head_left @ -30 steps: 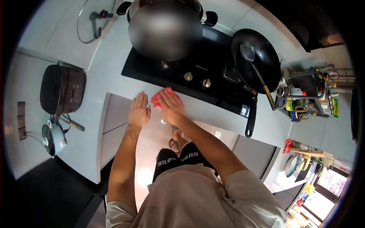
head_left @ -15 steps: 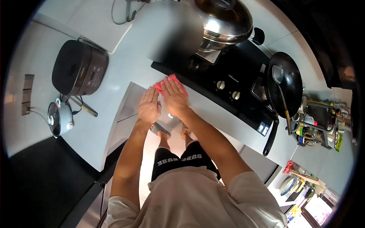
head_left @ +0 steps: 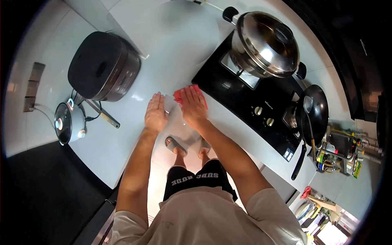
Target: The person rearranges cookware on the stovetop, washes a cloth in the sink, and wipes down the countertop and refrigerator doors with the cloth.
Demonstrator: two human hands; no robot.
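My right hand is pressed down over a red cloth on the white countertop, close to the front corner of the black stove. Crumpled edges of the cloth show around its fingers, and the thumb is hidden. To its left, my left hand lies open, with straight fingers and nothing in them, by the inner edge of the counter. A gap separates the two hands.
On the stove stand a lidded steel pot and a black wok with a spatula in it. A rice cooker, a small lidded pot and a knife are at left. Bottles crowd a rack.
The hands have moved apart; my left hand no longer touches the cloth. My right hand and the cloth have shifted slightly right in view. The view itself has also shifted.
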